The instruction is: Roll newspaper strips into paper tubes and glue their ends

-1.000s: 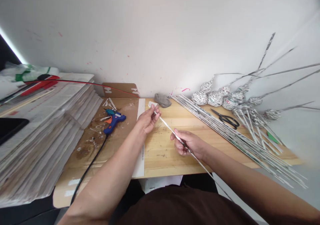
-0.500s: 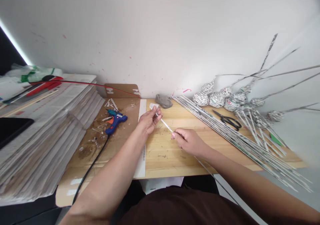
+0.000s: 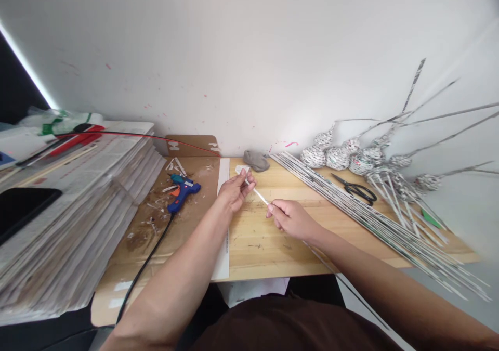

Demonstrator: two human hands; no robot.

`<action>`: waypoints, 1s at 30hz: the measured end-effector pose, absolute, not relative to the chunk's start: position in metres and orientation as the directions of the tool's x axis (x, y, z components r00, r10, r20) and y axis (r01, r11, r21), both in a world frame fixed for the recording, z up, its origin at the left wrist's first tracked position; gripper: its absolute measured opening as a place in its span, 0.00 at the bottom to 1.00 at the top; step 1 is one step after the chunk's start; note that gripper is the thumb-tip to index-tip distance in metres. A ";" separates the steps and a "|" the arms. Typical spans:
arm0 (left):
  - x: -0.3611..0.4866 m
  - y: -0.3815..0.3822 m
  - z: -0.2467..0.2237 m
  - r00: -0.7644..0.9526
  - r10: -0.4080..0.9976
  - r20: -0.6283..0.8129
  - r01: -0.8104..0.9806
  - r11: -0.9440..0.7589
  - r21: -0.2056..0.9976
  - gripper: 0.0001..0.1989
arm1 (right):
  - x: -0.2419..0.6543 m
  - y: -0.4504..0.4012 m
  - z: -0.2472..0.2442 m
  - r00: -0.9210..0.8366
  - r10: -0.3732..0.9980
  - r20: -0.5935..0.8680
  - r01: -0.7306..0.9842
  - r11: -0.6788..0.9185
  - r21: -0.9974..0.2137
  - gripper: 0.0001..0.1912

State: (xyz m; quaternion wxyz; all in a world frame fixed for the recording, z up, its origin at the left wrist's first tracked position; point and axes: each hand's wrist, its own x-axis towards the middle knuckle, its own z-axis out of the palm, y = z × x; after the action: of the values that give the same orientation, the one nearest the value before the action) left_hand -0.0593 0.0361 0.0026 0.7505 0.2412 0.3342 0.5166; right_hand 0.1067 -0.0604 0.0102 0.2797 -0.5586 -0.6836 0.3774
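Centrally, the left hand [image 3: 236, 191] and right hand [image 3: 287, 218] each had a closed grip on one paper stick [image 3: 260, 196].

Phone [image 3: 27, 208] on newspaper stack [image 3: 89, 226], far left. Glue gun [image 3: 181, 194] on cardboard [image 3: 202, 170], right of stack. Cloth [image 3: 256, 160] on table [image 3: 249, 252], near wall [image 3: 234, 80]. Paper rods [image 3: 351, 207] right of cloth. Scissors [image 3: 348, 184] right of rods, woven pieces [image 3: 337, 157] behind scissors.

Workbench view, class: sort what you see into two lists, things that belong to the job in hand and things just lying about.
Job in hand:
- paper rod, held in both hands
- likely spare rods
- likely woven paper shapes

Apparently just lying about:
- grey cloth
- black slab
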 end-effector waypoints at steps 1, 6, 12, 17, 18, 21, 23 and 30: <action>-0.059 0.036 0.002 0.255 0.937 -0.241 -0.615 0.349 0.707 0.09 | 0.107 -0.060 0.009 -0.214 0.974 -0.076 0.529 0.051 -0.847 0.18; -0.060 0.037 0.000 0.328 0.923 -0.201 -0.642 0.374 0.669 0.08 | 0.113 -0.059 0.007 -0.225 0.956 -0.189 0.393 -0.089 -0.915 0.20; -0.060 0.036 0.000 0.356 0.911 -0.206 -0.632 0.398 0.666 0.08 | 0.118 -0.060 0.013 -0.272 0.877 -0.395 0.204 -0.349 -0.915 0.21; -0.060 0.037 -0.002 0.341 0.914 -0.220 -0.631 0.396 0.667 0.07 | 0.116 -0.062 0.014 -0.190 0.976 -0.106 0.515 0.007 -0.857 0.18; -0.060 0.037 -0.003 0.339 0.914 -0.224 -0.629 0.397 0.668 0.07 | 0.116 -0.063 0.013 -0.187 0.982 -0.001 0.593 0.112 -0.797 0.17; -0.060 0.037 -0.003 0.350 0.908 -0.228 -0.619 0.407 0.672 0.08 | 0.115 -0.064 0.012 -0.202 0.972 0.120 0.673 0.227 -0.704 0.16; -0.060 0.037 -0.003 0.366 0.903 -0.224 -0.613 0.415 0.672 0.08 | 0.115 -0.064 0.012 -0.208 0.978 -0.029 0.566 0.096 -0.819 0.18; -0.060 0.036 0.000 0.382 0.902 -0.203 -0.619 0.413 0.669 0.07 | 0.113 -0.061 0.016 -0.283 0.900 -0.332 0.229 -0.273 -0.934 0.21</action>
State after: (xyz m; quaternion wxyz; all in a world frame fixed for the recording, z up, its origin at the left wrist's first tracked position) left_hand -0.0602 0.0358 -0.0001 0.7922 0.2521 0.2806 0.4797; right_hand 0.1132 -0.0610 0.0164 0.2805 -0.5289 -0.5337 0.5973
